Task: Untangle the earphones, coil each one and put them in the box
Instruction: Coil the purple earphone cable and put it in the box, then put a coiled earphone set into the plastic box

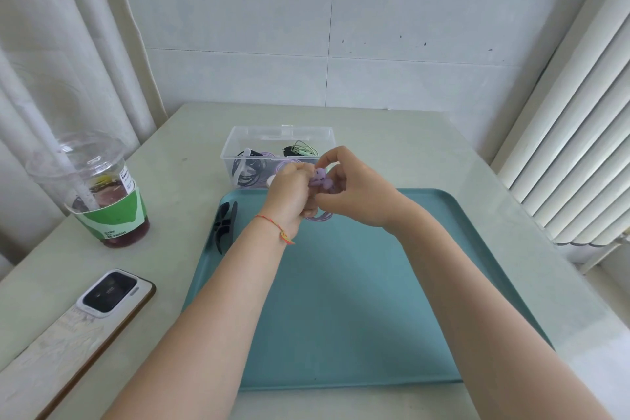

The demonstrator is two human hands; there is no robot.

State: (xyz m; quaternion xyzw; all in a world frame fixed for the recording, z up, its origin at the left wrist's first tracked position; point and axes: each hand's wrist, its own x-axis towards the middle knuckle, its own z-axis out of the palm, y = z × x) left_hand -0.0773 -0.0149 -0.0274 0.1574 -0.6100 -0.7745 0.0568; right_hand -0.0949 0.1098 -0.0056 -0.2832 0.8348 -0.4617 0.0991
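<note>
While both hands grip: purple earphones, coil downward.

— Hands? Left hand and right hand raised together above far edge of teal tray, both gripping purple earphones; cable loops hanging below.

— Box? Clear box just beyond tray, containing black, purple and green coils. Cup and phone at left.
</note>
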